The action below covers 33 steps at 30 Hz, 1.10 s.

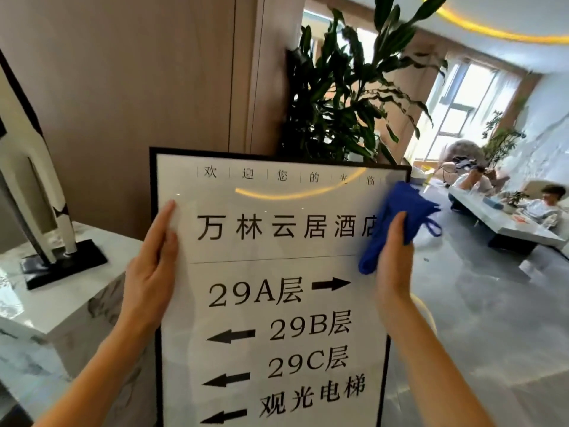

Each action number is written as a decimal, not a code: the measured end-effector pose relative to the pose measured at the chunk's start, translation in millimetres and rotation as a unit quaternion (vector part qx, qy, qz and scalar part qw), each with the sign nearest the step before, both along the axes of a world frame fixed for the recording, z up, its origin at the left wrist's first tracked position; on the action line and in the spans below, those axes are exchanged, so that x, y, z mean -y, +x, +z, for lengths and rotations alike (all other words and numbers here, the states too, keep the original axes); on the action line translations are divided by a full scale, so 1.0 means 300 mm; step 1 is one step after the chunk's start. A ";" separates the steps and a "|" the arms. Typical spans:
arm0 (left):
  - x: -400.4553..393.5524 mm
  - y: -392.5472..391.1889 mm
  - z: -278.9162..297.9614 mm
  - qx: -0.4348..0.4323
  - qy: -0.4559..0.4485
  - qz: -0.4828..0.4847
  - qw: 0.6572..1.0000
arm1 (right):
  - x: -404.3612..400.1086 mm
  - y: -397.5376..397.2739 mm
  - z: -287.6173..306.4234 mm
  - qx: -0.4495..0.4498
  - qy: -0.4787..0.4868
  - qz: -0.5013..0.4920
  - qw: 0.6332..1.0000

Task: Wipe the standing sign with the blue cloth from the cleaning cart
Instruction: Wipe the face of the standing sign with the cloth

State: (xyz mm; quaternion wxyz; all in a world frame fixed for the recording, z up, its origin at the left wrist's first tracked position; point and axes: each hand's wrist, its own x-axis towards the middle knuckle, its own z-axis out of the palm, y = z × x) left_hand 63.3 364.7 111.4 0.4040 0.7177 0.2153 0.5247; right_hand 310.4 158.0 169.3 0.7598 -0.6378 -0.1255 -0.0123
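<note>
Where the black-framed standing sign (277,303) fills the centre and lower frame, upright and facing the camera, it reads 万林云居酒店, 29A层, 29B层, 29C层, 观光电梯. The left hand (151,266) lies flat on its left edge, fingers together; the right hand (392,260) grips the blue cloth (397,223), probably touching the glass. Grey polished floor (477,318) spreads right.

The right hand (392,257) presses a bunched blue cloth (397,223) against the right edge of the black-framed white standing sign (277,303); the left hand (151,266) lies flat on its left edge.
</note>
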 end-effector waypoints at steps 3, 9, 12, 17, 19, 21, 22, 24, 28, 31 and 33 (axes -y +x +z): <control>-0.009 0.003 -0.010 0.016 -0.007 -0.006 1.000 | -0.055 0.018 -0.067 0.170 -0.138 -0.087 0.972; -0.040 -0.002 -0.054 0.073 -0.027 -0.050 0.996 | -0.169 -0.010 -0.110 0.330 -0.193 -0.164 0.909; -0.054 0.001 -0.063 0.096 -0.051 -0.076 0.991 | -0.264 -0.108 -0.115 0.444 -0.224 -0.142 0.856; -0.069 0.013 -0.076 0.103 -0.043 -0.080 0.990 | -0.439 -0.355 -0.129 0.535 -0.315 -0.103 0.777; -0.074 0.013 -0.085 0.110 -0.032 -0.076 0.991 | -0.504 -0.453 -0.128 0.582 -0.334 -0.080 0.737; -0.074 0.009 -0.089 0.121 -0.040 -0.078 0.989 | -0.530 -0.499 -0.121 0.604 -0.332 -0.056 0.722; -0.072 0.009 -0.089 0.121 -0.038 -0.078 0.989 | -0.523 -0.495 -0.116 0.611 -0.333 -0.051 0.716; -0.062 0.011 -0.077 0.106 -0.019 -0.069 0.992 | -0.479 -0.438 -0.101 0.617 -0.344 -0.059 0.705; -0.050 0.018 -0.071 0.094 0.001 -0.048 0.994 | -0.340 -0.210 -0.047 0.555 -0.351 -0.088 0.749; -0.046 0.015 -0.076 0.081 -0.003 -0.038 0.996 | -0.210 -0.022 -0.020 0.492 -0.322 -0.110 0.801; -0.043 0.011 -0.071 0.082 0.002 -0.044 0.996 | -0.129 0.080 -0.014 0.438 -0.308 -0.124 0.835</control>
